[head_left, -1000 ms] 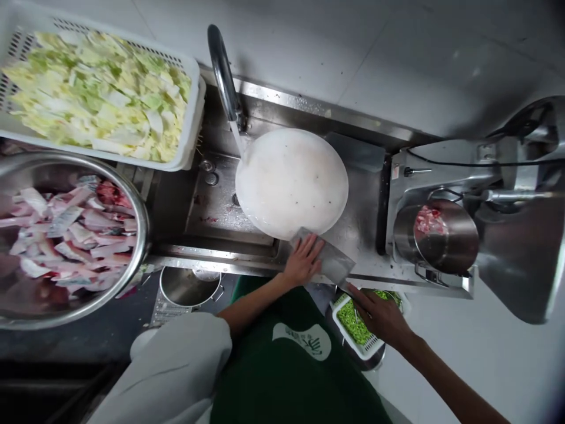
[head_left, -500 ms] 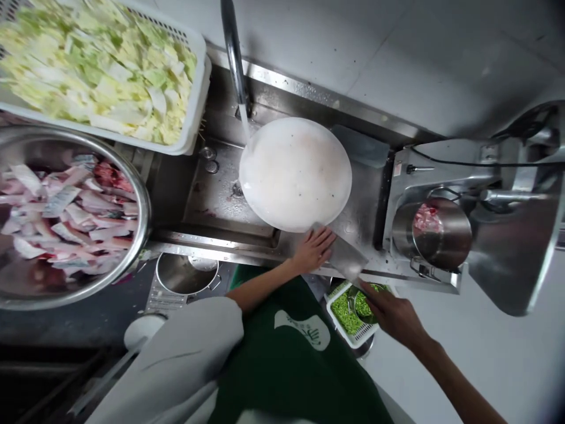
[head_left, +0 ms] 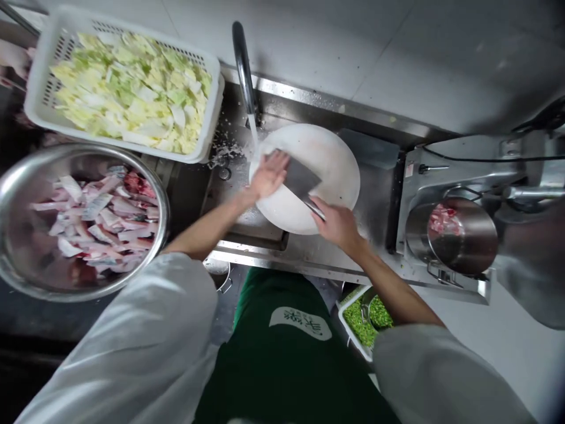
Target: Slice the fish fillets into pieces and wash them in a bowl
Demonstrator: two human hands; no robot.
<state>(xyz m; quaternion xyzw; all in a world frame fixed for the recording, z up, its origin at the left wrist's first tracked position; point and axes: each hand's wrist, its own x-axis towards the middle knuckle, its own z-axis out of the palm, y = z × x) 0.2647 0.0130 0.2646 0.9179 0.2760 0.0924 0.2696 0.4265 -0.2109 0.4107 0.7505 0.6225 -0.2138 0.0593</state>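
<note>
A cleaver lies low over the round white cutting board, its broad blade angled up to the left. My right hand is wrapped round the cleaver's handle near the board's lower right edge. My left hand is stretched out flat, with its fingers at the far left end of the blade. Whether those fingers press on the steel or on the board, I cannot tell. Water runs from the faucet onto the board's left edge and splashes beside it.
The board rests across the steel sink. Left are a white basket of chopped cabbage and a steel bowl of fish pieces. A steel pot with meat stands right. Below, a white basket holds chopped greens.
Both hands and the cleaver have moved from the board's near edge up over its middle and left. Water now splashes left of the board. The view has shifted slightly.
</note>
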